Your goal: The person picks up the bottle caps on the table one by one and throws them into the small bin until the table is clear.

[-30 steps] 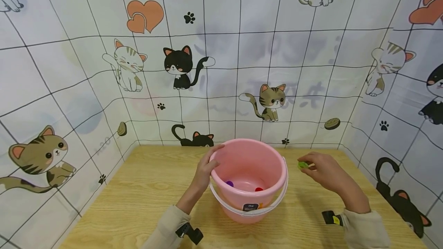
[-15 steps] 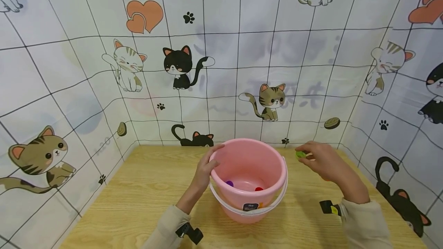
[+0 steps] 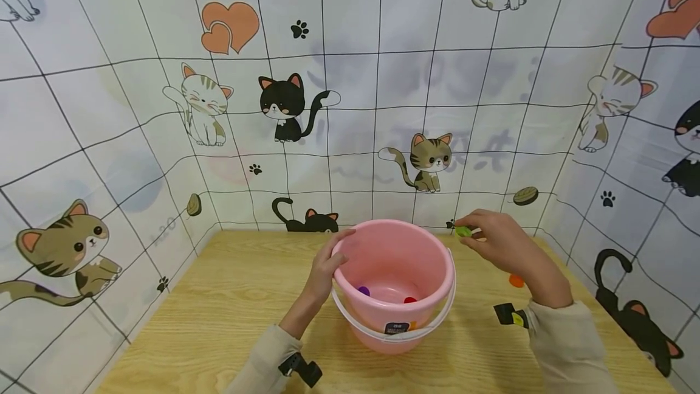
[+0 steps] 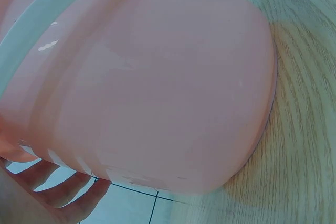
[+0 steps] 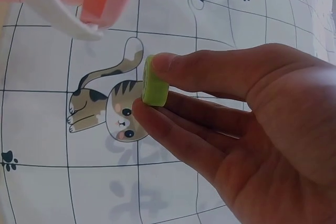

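A pink bucket (image 3: 391, 260) stands upright on the wooden table, its white handle (image 3: 395, 337) hanging down in front. My left hand (image 3: 324, 266) grips the bucket's left rim, with the thumb over the edge; in the left wrist view its fingers (image 4: 73, 195) lie against the outer wall. To the right of the bucket, above the table, my right hand (image 3: 500, 242) pinches a small, short, round green piece (image 5: 155, 83) between thumb and fingertips. Inside the bucket lie a small purple piece (image 3: 363, 290) and a red piece (image 3: 410, 300), partly hidden by the near rim.
A small orange piece (image 3: 516, 280) lies on the wooden table (image 3: 219, 321), partly behind my right wrist. Cat-printed wall sheeting (image 3: 350, 90) encloses the table at the back and both sides.
My right hand has risen and moved left toward the bucket with the green piece, bringing the orange piece into sight. The left hand and bucket hold still.
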Tool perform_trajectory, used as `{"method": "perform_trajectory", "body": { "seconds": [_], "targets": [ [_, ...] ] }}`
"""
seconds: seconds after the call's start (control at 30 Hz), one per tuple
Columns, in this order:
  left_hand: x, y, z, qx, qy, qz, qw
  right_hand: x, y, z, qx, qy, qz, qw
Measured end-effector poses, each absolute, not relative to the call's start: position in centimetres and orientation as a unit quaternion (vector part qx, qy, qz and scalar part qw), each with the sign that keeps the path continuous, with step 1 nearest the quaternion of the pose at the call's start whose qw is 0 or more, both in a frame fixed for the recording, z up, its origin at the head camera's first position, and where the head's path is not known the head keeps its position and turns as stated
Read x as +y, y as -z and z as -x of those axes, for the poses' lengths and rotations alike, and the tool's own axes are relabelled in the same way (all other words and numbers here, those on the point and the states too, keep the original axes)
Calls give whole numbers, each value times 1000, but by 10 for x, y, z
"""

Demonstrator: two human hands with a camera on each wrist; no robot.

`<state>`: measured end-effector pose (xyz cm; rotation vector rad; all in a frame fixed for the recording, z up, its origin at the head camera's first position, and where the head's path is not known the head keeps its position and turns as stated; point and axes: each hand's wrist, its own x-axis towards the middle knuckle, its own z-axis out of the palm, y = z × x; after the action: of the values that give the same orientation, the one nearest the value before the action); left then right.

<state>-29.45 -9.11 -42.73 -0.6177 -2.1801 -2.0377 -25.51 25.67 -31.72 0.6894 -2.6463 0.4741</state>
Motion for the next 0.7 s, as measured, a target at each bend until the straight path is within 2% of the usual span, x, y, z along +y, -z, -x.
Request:
{"method": "perform_trajectory", "body": {
  "seconds": [0.33,0.7],
  "targets": [
    [-91,428,295,-715,668,201,48,242,301,258,-944,-150,-240,171],
    [-91,429,295,-710,673,201,45,220,281,263,-928,-137,-289,191]
  ]
}}
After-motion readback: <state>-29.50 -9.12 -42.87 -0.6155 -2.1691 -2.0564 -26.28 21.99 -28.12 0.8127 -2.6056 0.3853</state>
